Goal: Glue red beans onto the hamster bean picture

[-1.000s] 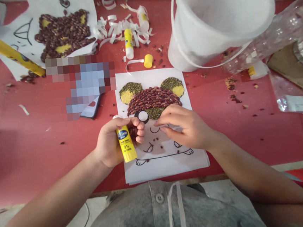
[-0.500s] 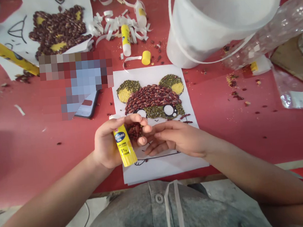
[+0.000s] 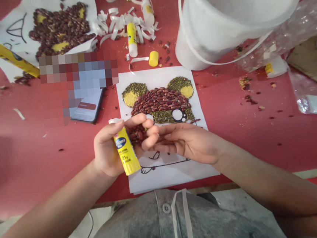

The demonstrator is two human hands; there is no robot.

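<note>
the fingers of the left hand (image 3: pixel 108 149) curl narrowly around a yellow pva glue stick (image 3: pixel 126 153), which lies tilted across them with its white end toward eleven o'clock, while the fingertips (image 3: pixel 139 120) cup a small clump of red beans (image 3: pixel 137 135) against it. the right hand (image 3: pixel 189 142) reaches in from three o'clock, its fingers (image 3: pixel 160 136) loosely extended, tips touching the left hand just beside the beans. beneath both hands lies a paper sheet (image 3: pixel 169 173) with a drawn animal, its head filled with red beans, green seeds and yellow grains, and a round black-and-white eye (image 3: pixel 179 115) at one o'clock from the clump. the sheet rests on a red counter (image 3: pixel 31 156) scattered with loose beans. farther out at twelve o'clock stand a second glue stick (image 3: pixel 132 40) and a yellow cap (image 3: pixel 153 58) among white paper strips (image 3: pixel 120 28). a finished bean picture (image 3: pixel 59 31) lies at eleven o'clock, a phone (image 3: pixel 88 112) partly under a pixelated patch at ten o'clock, and a white plastic bucket (image 3: pixel 222 24) at one o'clock.
</note>
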